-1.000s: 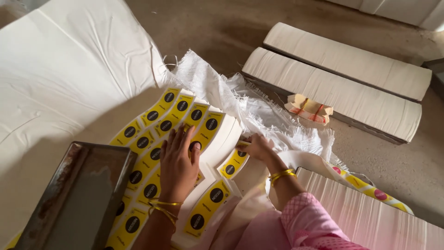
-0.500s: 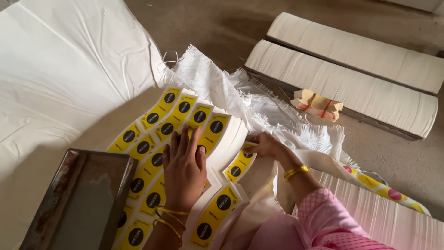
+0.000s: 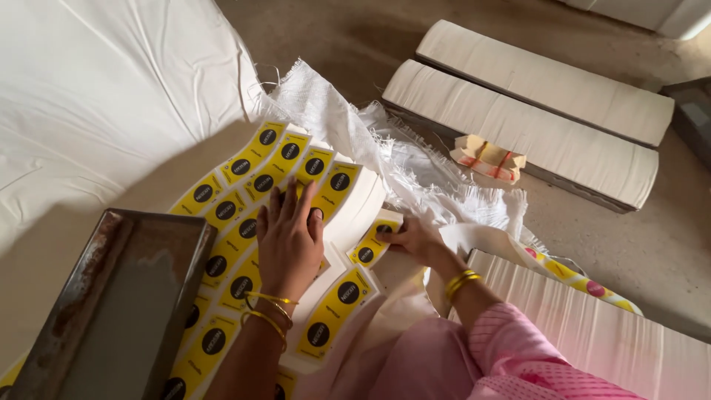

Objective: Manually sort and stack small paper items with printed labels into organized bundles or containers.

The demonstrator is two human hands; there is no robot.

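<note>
Several curved strips of yellow labels with black round marks (image 3: 255, 189) lie fanned out over a stack of white paper (image 3: 355, 215). My left hand (image 3: 290, 241) rests flat on the middle strips, fingers together and pointing away from me. My right hand (image 3: 411, 238) pinches the near end of a single yellow label strip (image 3: 370, 246) at the right edge of the fan. Both wrists carry gold bangles, and a pink sleeve covers my right forearm.
A rusty metal tray (image 3: 118, 304) stands at the lower left. A big white sack (image 3: 96, 96) fills the upper left, frayed woven white cloth (image 3: 415, 170) lies behind the labels. Two long white paper stacks (image 3: 533, 111) and a small tied bundle (image 3: 489, 157) lie on the concrete floor.
My left hand has slid a little forward over the fanned labels. My right hand has moved onto the single strip and taken hold of its end. The view has shifted slightly.
</note>
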